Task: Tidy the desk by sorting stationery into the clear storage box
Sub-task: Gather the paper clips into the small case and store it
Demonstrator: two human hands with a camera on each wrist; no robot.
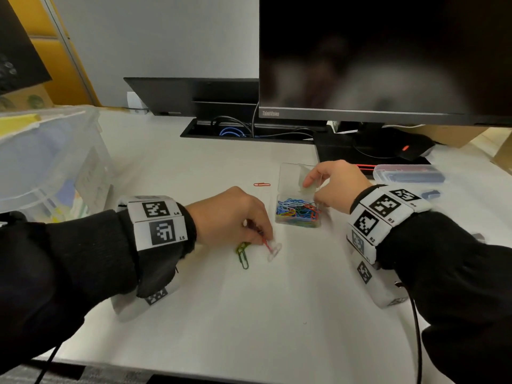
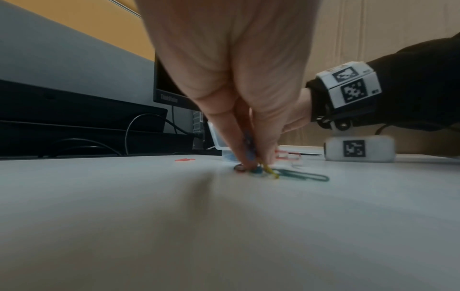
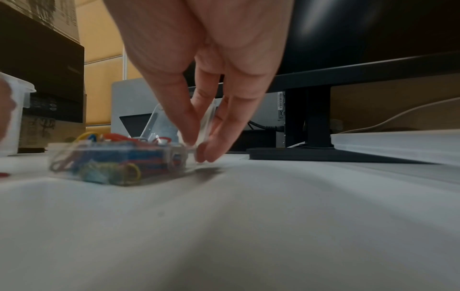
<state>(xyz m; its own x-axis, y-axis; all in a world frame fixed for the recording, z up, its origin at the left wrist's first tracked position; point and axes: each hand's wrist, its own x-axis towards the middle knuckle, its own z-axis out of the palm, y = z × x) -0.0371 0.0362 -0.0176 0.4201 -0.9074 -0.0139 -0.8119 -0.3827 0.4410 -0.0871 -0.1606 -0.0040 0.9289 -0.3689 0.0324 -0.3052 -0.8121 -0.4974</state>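
The left hand (image 1: 230, 214) pinches thin bent-wire paper clips (image 1: 266, 245) on the smooth white desk (image 1: 249, 314). The right hand (image 1: 335, 184) pinches the little clear plastic box's (image 1: 297, 214) open lid (image 1: 295, 177).

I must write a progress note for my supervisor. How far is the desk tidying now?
Done: most paper clips already lie in the small clear case, lid open.
In hand: the left hand pinches loose clips on the desk; the right hand steadies the case.
Left: the green clips, one red clip and the case are not yet in the clear storage box.
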